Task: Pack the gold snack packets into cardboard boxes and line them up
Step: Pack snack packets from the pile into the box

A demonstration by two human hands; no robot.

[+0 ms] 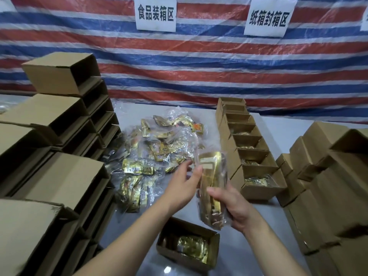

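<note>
Nearest the camera, an open cardboard box [188, 249] sits on the pale surface [139, 226] with gold packets already lying inside it.

On the far left, stacks of empty boxes [59, 136] lie on their sides, their open mouths facing right. Just right of them, a loose heap of gold snack packets [151, 148] in clear wrap spreads over the middle of the surface.

Over the near edge of that heap, the left hand [184, 188] reaches forward with its fingers touching the upper part of a clear-wrapped bundle of gold packets [213, 188]; whether it actually pinches the wrap is hard to tell through the glare. The right hand [231, 204] grips the lower half of the same bundle, fingers curled round it, holding it upright above the near box.

Right of the hands, a row of open boxes [247, 144] runs away from the camera, side by side and touching, the nearer ones showing gold packets inside. At the far right, more boxes [326, 176] are stacked up. A striped tarp [199, 66] hangs behind, carrying two white signs [155, 13].
</note>
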